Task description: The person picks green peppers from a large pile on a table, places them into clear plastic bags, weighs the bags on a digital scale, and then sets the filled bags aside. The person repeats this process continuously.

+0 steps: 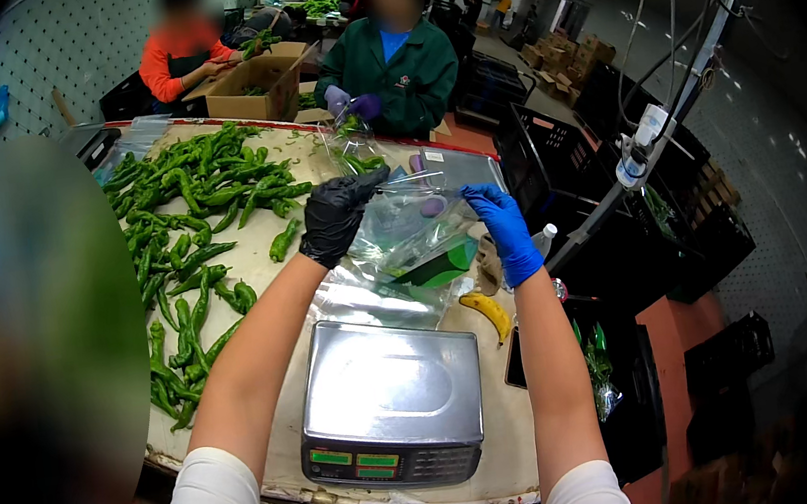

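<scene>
My left hand (339, 216), in a black glove, pinches one side of a clear plastic bag (401, 229) near its opening. The other side of that opening is between the fingertips of my right hand (503, 228), gloved in blue. Beneath the bag lie more clear plastic bags (371, 297), one with a green printed area (443, 266). A digital scale (389, 382) with a bare metal pan stands closest to me. Long green peppers (205, 178) are heaped left of my hands, with a single green pepper (286, 240) beside my left wrist.
A banana (488, 315), a phone (513, 359) and a white-capped bottle (545, 236) lie near my right arm. Across the table a person in green (394, 79) handles a bag of peppers. Another person (180, 60) stands by a cardboard box (255, 92). Black crates (550, 151) stand right.
</scene>
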Demonstrator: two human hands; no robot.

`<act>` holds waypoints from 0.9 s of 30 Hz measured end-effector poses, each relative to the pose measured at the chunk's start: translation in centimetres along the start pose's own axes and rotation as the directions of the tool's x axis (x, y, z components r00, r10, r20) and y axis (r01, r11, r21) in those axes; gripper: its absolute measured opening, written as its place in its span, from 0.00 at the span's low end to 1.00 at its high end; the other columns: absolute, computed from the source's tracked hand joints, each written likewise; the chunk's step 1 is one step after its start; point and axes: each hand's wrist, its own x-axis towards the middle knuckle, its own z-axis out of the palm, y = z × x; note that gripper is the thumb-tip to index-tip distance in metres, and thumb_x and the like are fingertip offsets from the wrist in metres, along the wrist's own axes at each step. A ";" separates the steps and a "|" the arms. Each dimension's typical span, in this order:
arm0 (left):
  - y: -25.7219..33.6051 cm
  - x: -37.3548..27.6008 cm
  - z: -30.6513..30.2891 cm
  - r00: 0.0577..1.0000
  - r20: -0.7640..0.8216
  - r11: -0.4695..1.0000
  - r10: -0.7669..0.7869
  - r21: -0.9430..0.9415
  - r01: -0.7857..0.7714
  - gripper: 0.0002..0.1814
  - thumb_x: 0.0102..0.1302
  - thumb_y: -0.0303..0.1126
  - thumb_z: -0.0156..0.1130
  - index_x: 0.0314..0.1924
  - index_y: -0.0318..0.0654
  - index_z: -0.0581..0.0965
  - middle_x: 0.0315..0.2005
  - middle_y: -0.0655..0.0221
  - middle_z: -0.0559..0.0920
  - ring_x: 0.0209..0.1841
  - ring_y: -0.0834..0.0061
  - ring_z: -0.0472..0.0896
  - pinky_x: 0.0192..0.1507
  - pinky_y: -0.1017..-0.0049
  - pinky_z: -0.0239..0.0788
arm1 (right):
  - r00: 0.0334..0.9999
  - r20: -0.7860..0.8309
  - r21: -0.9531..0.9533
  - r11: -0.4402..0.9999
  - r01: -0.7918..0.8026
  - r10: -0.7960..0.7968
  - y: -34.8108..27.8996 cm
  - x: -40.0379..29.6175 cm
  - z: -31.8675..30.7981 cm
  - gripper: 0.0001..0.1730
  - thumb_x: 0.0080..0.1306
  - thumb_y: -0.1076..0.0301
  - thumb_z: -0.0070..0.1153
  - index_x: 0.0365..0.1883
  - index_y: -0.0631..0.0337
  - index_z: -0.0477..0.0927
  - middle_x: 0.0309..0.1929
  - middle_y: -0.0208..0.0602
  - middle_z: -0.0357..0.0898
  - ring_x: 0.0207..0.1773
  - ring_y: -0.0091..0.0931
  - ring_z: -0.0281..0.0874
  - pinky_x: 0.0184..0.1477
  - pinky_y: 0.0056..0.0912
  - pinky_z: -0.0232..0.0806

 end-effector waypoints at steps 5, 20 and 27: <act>0.4 -3.5 -2.2 0.915 0.305 0.900 0.265 0.263 -0.348 0.27 0.59 0.23 0.59 0.58 0.58 0.79 0.43 0.69 0.85 0.39 0.67 0.83 0.41 0.68 0.74 | 0.892 0.431 0.003 0.988 -0.155 0.139 2.8 -2.0 4.1 0.17 0.73 0.61 0.53 0.51 0.63 0.82 0.46 0.33 0.83 0.46 0.22 0.79 0.56 0.26 0.68; -10.5 -8.7 -16.1 0.366 -0.571 0.653 -0.735 -0.452 0.608 0.10 0.71 0.30 0.59 0.46 0.35 0.83 0.41 0.68 0.87 0.43 0.78 0.83 0.48 0.74 0.72 | 0.876 -0.457 -0.223 0.973 0.054 -0.153 14.9 1.3 9.1 0.20 0.66 0.71 0.61 0.56 0.65 0.74 0.50 0.38 0.77 0.53 0.29 0.74 0.57 0.32 0.66; 4.1 -6.1 -13.7 0.807 -0.482 0.940 -0.341 -0.165 0.299 0.15 0.61 0.19 0.56 0.46 0.37 0.82 0.43 0.68 0.84 0.48 0.72 0.80 0.55 0.70 0.68 | 0.975 0.081 0.463 0.874 0.146 -0.205 2.5 -11.3 15.8 0.26 0.70 0.77 0.52 0.67 0.56 0.67 0.60 0.35 0.74 0.60 0.26 0.72 0.61 0.29 0.65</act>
